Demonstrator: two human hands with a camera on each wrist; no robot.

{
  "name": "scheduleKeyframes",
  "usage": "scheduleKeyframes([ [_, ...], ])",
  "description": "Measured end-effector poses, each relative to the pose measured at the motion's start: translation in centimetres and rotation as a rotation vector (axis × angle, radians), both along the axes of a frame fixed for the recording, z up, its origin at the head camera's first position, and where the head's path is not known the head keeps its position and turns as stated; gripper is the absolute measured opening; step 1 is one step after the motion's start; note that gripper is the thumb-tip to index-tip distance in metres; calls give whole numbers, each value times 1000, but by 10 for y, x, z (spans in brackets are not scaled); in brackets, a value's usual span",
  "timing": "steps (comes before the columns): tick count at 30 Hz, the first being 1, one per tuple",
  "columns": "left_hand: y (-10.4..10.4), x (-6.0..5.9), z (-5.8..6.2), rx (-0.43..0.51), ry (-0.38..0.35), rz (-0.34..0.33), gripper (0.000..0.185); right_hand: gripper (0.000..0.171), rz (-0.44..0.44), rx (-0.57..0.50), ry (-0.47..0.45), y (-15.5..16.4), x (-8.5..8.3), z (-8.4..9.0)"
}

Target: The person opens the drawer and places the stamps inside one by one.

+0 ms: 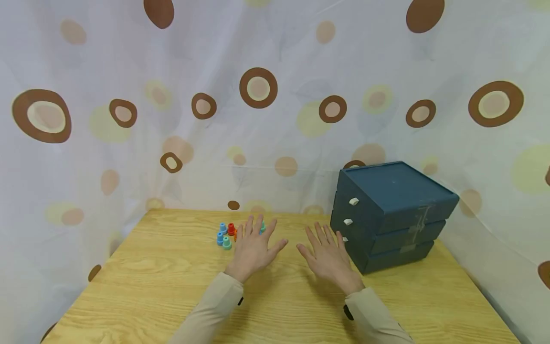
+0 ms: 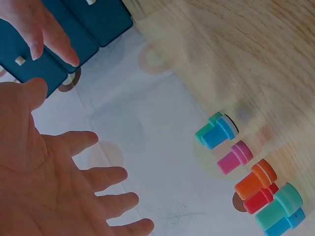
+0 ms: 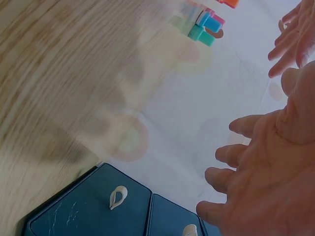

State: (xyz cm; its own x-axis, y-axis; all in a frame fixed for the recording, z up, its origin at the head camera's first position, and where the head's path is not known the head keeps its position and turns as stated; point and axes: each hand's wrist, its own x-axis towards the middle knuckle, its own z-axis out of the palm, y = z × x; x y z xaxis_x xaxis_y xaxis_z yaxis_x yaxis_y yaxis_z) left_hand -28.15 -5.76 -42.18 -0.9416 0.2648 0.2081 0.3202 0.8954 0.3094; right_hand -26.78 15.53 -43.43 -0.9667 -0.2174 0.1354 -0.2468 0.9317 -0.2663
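My left hand (image 1: 253, 251) is held over the table with straight, spread fingers and holds nothing. In the head view it partly hides a group of small plastic pieces, each with a narrow barrel and wider base. The left wrist view shows orange (image 2: 252, 182), pink (image 2: 235, 157), red (image 2: 259, 198), blue and green ones standing on the wood. My right hand (image 1: 330, 260), also bare with fingers spread, is in front of a dark blue drawer unit (image 1: 397, 186). Its three drawers carry small white loop pulls (image 3: 117, 197) on the front.
The wooden table (image 1: 142, 277) runs back to a hanging white sheet (image 1: 275, 138) with brown and pastel circles, which also closes in both sides. Clear tape (image 1: 418, 227) runs down one side of the drawer unit, at the table's right.
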Motion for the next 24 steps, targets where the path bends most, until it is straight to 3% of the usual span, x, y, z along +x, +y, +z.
scheduleKeyframes([
  [7, 3, 0, 1, 7, -12, -3, 72, 70, -7, -3, 38, 2, 0, 3],
  [16, 5, -2, 6, 54, -16, -11, 70, 63, -23, -90, 129, 3, -3, 9],
  [19, 5, -4, 7, 117, -23, -30, 69, 54, -46, -131, 185, 4, -1, 11],
  [24, 7, -6, 10, 322, -84, -88, 60, 36, -68, -162, 393, 9, 3, 16],
])
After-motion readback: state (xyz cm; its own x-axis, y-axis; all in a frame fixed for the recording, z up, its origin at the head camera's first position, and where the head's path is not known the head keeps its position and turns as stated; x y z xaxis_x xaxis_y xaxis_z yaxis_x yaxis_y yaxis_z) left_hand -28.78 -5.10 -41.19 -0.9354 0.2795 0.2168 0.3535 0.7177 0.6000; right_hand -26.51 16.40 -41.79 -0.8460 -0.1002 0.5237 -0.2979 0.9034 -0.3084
